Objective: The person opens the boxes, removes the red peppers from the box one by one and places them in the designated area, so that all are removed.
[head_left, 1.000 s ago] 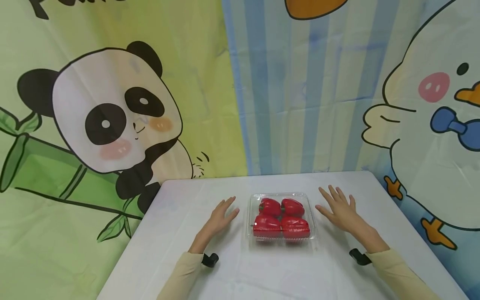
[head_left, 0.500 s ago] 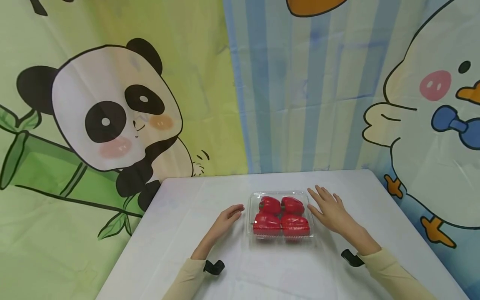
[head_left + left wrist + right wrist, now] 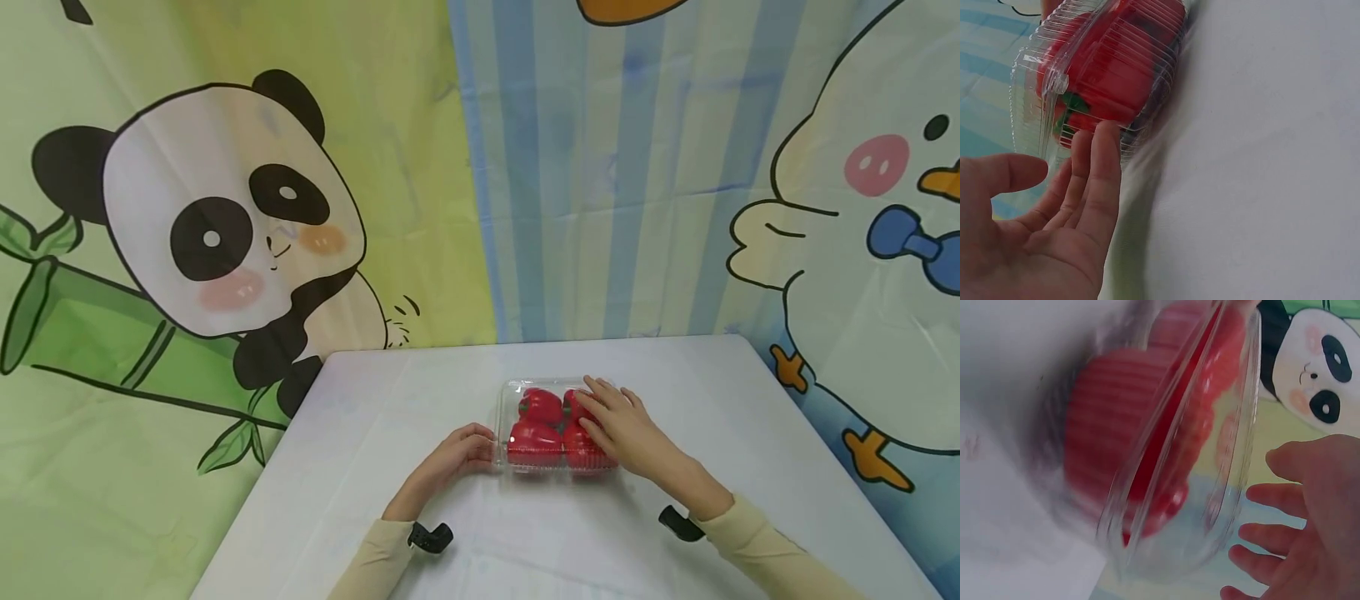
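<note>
A clear plastic clamshell box [image 3: 553, 387] with several red bell peppers [image 3: 535, 442] inside stands on the white table. My left hand [image 3: 459, 457] is at the box's left side, fingertips right at the wall. In the left wrist view the fingers [image 3: 1105, 165] are extended and the thumb is apart from them, with a green pepper stem [image 3: 1074, 103] showing through the plastic. Over the right part of the lid lies my right hand [image 3: 626, 429], fingers spread, overlapping the right peppers in the head view. The right wrist view shows its fingers [image 3: 1270, 538] stretched beside the lid [image 3: 1235, 462].
The white table [image 3: 405, 383] extends around the box on all sides. Behind it hangs a cloth backdrop with a cartoon panda [image 3: 225, 208] and a white cartoon bird [image 3: 862, 333]. A black wrist camera [image 3: 431, 537] sits on the left cuff, another black camera [image 3: 681, 523] on the right.
Both hands have moved inward to the box. The left has come up to its left wall, and the right has shifted left over the lid. The box stays in place.
</note>
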Motion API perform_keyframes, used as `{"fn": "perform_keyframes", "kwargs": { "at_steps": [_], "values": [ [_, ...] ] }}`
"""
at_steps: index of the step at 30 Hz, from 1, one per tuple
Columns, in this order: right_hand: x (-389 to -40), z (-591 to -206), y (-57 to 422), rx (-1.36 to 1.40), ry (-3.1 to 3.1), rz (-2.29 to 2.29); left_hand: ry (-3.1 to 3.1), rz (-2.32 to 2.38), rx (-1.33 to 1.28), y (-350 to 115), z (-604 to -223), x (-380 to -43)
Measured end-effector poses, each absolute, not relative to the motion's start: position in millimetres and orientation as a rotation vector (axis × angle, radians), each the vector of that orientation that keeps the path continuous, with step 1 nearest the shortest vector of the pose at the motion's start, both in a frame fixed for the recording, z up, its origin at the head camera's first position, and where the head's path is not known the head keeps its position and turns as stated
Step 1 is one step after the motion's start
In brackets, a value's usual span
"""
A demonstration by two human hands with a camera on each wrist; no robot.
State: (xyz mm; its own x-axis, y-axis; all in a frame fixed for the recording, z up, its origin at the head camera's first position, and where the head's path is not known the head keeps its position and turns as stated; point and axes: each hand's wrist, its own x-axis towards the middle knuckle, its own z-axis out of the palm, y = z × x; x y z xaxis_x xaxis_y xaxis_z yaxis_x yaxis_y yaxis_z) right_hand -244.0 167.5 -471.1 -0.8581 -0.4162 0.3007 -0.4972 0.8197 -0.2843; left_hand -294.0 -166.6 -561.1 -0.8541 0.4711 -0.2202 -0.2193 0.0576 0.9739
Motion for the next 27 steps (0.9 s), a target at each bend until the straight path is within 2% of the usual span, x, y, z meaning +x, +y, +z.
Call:
{"fn": "perform_keyframes", "kwargs": {
  "at_steps": [16,27],
  "values": [
    [-226.1,-474.9,93.9,1.165,-2.381,0.392,1.42,1.798,0.455,-171.9,-563.4,-289.7],
    [-223.2,-487.5,47.7,1.154,-2.509,0.119,1.404,1.779,0.491,-173.9,-567.8,-289.5]
  ]
}}
